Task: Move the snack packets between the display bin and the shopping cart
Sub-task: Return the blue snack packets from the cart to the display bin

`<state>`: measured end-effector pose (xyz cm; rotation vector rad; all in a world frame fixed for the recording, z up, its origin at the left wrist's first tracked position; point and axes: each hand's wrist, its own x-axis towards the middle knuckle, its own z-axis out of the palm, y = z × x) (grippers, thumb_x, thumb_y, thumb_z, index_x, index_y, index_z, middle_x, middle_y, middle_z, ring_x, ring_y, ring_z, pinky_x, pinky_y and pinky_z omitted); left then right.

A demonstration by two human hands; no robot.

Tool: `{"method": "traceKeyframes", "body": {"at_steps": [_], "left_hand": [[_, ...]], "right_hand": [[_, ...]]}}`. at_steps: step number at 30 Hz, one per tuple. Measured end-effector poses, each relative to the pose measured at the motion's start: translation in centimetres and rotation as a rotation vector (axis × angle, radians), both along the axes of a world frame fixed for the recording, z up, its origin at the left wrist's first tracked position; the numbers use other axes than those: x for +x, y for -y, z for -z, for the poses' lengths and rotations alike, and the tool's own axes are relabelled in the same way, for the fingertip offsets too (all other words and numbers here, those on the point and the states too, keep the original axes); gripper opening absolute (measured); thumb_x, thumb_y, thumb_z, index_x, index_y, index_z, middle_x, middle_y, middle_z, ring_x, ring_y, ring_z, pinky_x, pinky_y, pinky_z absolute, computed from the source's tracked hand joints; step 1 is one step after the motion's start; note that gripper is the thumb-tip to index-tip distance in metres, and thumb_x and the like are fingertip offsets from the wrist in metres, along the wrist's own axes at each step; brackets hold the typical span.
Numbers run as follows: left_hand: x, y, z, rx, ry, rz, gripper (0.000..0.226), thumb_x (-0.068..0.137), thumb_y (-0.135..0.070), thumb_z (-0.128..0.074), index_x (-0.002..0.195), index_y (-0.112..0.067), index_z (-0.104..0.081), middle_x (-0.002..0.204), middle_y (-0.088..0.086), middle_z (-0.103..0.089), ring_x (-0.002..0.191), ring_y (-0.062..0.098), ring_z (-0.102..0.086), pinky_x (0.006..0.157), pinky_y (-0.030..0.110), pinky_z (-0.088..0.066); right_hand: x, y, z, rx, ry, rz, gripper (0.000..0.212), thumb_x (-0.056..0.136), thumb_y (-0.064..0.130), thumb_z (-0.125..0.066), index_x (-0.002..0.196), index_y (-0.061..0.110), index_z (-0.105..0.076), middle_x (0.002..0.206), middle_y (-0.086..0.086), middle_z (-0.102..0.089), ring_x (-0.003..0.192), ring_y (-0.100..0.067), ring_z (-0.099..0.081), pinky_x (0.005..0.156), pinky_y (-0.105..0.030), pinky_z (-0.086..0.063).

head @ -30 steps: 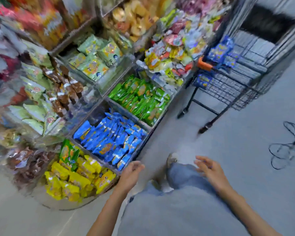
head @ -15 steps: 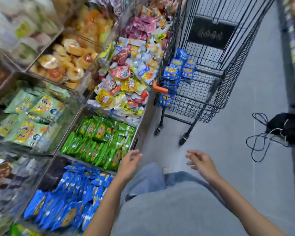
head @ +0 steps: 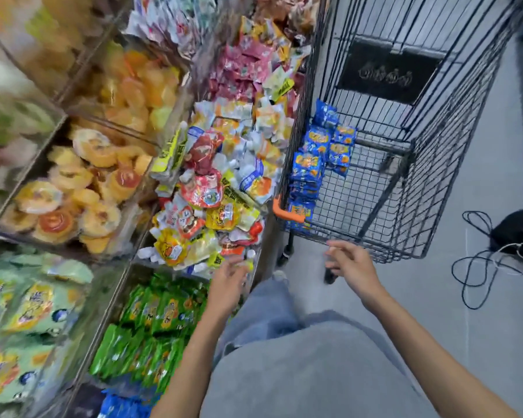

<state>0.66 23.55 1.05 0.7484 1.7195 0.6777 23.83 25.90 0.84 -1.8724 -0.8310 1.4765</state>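
The blue-packet display bin (head: 124,404) lies at 7 o'clock of the left hand (head: 228,285), which is loose and empty. The blue snack packets (head: 317,158) sit about 12 o'clock of the nearer right hand (head: 349,267), likewise slack and empty. They are stacked 12-to-6 inside the shopping cart (head: 435,182).

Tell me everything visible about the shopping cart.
The shopping cart is black wire mesh, seemingly metal, standing upright on the grey floor right beside the display bins. An orange piece caps its near left corner, and a dark plaque hangs on its far wall. Blue snack packets are piled against its left inner side. The right hand is near its front rim, not touching.
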Motion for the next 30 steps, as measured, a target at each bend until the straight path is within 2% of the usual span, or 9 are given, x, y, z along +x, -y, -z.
{"method": "traceKeyframes", "body": {"at_steps": [3,6,8,14,18,22,25,27,30], "left_hand": [[0.9,-5.8,-1.6,0.065,-0.028,0.109,0.012,0.094,-0.02,-0.054,0.094,-0.032,-0.056,0.097,-0.006,-0.064,0.084,0.008,-0.062,0.062,0.015,-0.049],[2.6,-10.8,-1.8,0.094,-0.072,0.182,0.014,0.093,-0.021,-0.055,0.101,-0.032,-0.054,0.099,-0.009,-0.061,0.091,0.02,-0.063,0.08,0.041,-0.055],[3.9,-13.5,-1.1,0.165,-0.183,0.232,0.021,0.092,-0.022,-0.056,0.112,-0.027,-0.054,0.102,-0.012,-0.059,0.097,0.02,-0.062,0.084,0.04,-0.052],[7.2,-17.5,4.6,0.263,-0.586,0.431,0.052,0.09,-0.023,-0.058,0.135,-0.003,-0.043,0.137,0.016,-0.047,0.129,0.031,-0.04,0.108,0.037,-0.028],[8.4,-17.4,7.8,0.332,-0.867,0.529,0.061,0.079,-0.03,-0.057,0.131,-0.001,-0.049,0.131,0.018,-0.053,0.123,0.036,-0.047,0.103,0.046,-0.033],[9.1,-16.6,9.6,0.342,-1.006,0.57,0.069,0.074,-0.033,-0.06,0.135,-0.004,-0.045,0.137,0.013,-0.051,0.128,0.027,-0.034,0.101,0.043,-0.022],[9.3,-16.5,9.8,0.334,-0.998,0.555,0.071,0.074,-0.031,-0.061,0.137,-0.004,-0.042,0.139,0.011,-0.049,0.13,0.022,-0.027,0.1,0.041,-0.02],[9.4,-16.6,9.8,0.326,-0.986,0.544,0.07,0.076,-0.033,-0.055,0.137,-0.003,-0.042,0.139,0.01,-0.049,0.13,0.021,-0.028,0.099,0.041,-0.02],[9.5,-16.7,9.4,0.304,-0.96,0.528,0.069,0.076,-0.03,-0.058,0.138,-0.003,-0.042,0.139,0.01,-0.049,0.131,0.021,-0.026,0.101,0.042,-0.021]], "right_hand": [[-0.4,-4.4,-0.1,0.027,0.0,0.055,0.012,0.092,0.012,-0.053,0.1,0.016,-0.062,0.091,-0.002,-0.065,0.066,-0.011,-0.06,0.063,-0.017,-0.048],[-0.4,-8.3,0.9,0.029,0.035,0.102,0.011,0.092,0.012,-0.052,0.094,0.018,-0.061,0.083,0.002,-0.065,0.061,-0.007,-0.061,0.061,-0.015,-0.049],[-0.4,-11.2,2.4,0.015,0.059,0.111,0.01,0.092,0.012,-0.052,0.097,0.014,-0.061,0.078,0.0,-0.064,0.059,-0.009,-0.06,0.065,-0.022,-0.05],[-0.5,-18.8,12.8,-0.36,0.119,-0.042,0.019,0.087,0.019,-0.06,0.078,0.002,-0.057,0.07,-0.014,-0.053,0.062,-0.022,-0.049,0.064,-0.038,-0.043],[-0.9,-20.2,19.5,-0.565,0.187,-0.131,0.056,0.084,0.033,-0.068,0.123,-0.002,-0.05,0.124,-0.017,-0.053,0.112,-0.03,-0.052,0.091,-0.035,-0.042],[-1.6,-20.4,22.9,-0.572,0.223,-0.023,0.045,0.07,0.037,-0.08,0.069,0.012,-0.043,0.078,-0.008,-0.048,0.076,-0.017,-0.046,0.06,-0.029,-0.037],[-1.9,-20.1,23.0,-0.578,0.313,-0.041,0.05,0.066,0.044,-0.081,0.081,0.009,-0.049,0.08,-0.004,-0.049,0.063,-0.016,-0.045,0.043,-0.026,-0.03],[-1.9,-20.0,22.8,-0.573,0.294,-0.02,0.05,0.065,0.044,-0.082,0.087,0.013,-0.05,0.086,-0.004,-0.05,0.063,-0.016,-0.045,0.042,-0.023,-0.03],[-1.7,-19.7,22.7,-0.52,0.3,0.033,0.043,0.067,0.032,-0.082,0.067,0.017,-0.042,0.081,-0.002,-0.052,0.078,-0.02,-0.053,0.062,-0.027,-0.041]]}}
